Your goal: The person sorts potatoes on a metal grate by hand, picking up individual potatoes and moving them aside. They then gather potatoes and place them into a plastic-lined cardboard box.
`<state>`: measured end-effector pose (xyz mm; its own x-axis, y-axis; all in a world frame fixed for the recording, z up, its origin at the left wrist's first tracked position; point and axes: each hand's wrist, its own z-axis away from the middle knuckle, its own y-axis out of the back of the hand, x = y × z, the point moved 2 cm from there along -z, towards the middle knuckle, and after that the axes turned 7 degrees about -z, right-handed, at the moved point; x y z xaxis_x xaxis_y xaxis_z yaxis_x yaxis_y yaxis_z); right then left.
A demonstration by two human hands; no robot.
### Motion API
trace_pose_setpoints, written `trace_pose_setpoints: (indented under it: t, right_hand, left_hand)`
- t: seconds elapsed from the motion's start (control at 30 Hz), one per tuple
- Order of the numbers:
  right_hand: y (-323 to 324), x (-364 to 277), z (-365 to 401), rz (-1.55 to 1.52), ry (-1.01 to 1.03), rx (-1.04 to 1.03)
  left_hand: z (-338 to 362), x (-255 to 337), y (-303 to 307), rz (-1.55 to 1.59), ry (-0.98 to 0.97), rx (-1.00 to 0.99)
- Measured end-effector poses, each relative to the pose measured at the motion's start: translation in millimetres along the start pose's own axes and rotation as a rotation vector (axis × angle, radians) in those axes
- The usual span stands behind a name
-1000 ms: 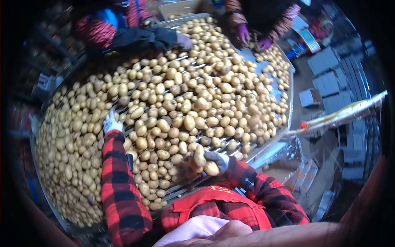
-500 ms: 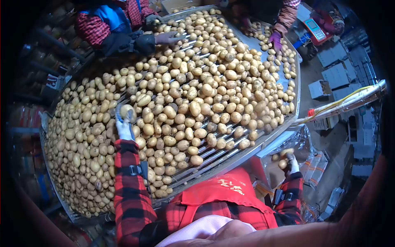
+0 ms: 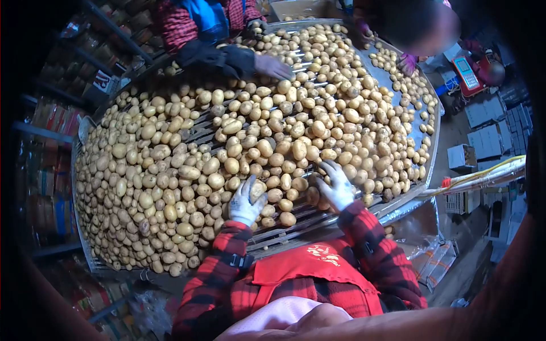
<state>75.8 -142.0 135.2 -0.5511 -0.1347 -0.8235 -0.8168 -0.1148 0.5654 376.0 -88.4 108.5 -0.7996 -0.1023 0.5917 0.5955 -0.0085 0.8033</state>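
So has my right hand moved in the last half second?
Yes. The right hand crossed from outside the table rim, up and left, onto the potatoes.

Gloved left hand (image 3: 244, 203), right hand (image 3: 336, 186) on potatoes (image 3: 216, 181) atop roller table (image 3: 297, 220).

On the far side from the grip, a co-worker's gloved hand (image 3: 273, 66) reached out of a dark sleeve. Farther right, a purple-gloved hand (image 3: 407, 63) lay near a red weighing scale (image 3: 467, 74). Right of the grip, a plastic-wrapped pole (image 3: 483, 175) slanted above grey crates (image 3: 489, 141) stacked on the floor, and a clear plastic bag (image 3: 421, 227) hung just below and to the right; well to the left, shelves (image 3: 51, 119) held coloured cartons, and a cardboard box (image 3: 298, 8) stood farthest away.
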Motion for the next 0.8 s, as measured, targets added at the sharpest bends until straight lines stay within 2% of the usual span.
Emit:
trace_pose_setpoints:
  t: [0.13, 0.2, 0.27, 0.37, 0.4, 0.47, 0.6, 0.73, 0.8]
  right_hand:
    - [-54.5, -3.1, -69.4, 0.314, 0.25, -0.042]
    - [-77.9, -11.1, -82.1, 0.43, 0.252, -0.086]
    - [-89.5, -20.5, -79.5, 0.358, 0.239, -0.084]
    - [-97.3, -5.9, -55.1, 0.24, 0.407, -0.059]
    - [-97.0, -3.8, -48.3, 0.231, 0.439, -0.146]
    - [-100.6, -8.5, -24.8, 0.358, 0.542, -0.118]
    - [-89.2, -9.6, 13.4, 0.351, 0.494, -0.309]
    - [-65.7, -5.4, 36.1, 0.252, 0.417, -0.35]
    - [-51.4, -7.4, 41.9, 0.279, 0.447, -0.372]
  left_hand:
    - [3.4, -8.3, -18.2, -0.148, -0.103, 0.146]
    - [4.1, -8.4, -20.4, -0.213, -0.146, 0.187]
    - [7.0, -9.4, -22.7, -0.234, -0.115, 0.163]
    - [7.3, -8.0, -22.5, -0.233, -0.131, 0.182]
    - [6.9, -7.0, -24.4, -0.235, -0.15, 0.213]
    - [7.1, -10.3, -29.7, -0.19, -0.134, 0.217]
    - [6.1, -10.0, -29.3, -0.2, -0.161, 0.225]
    - [8.3, -9.4, -30.5, -0.221, -0.172, 0.26]
    - [8.0, -9.0, -29.7, -0.217, -0.169, 0.264]
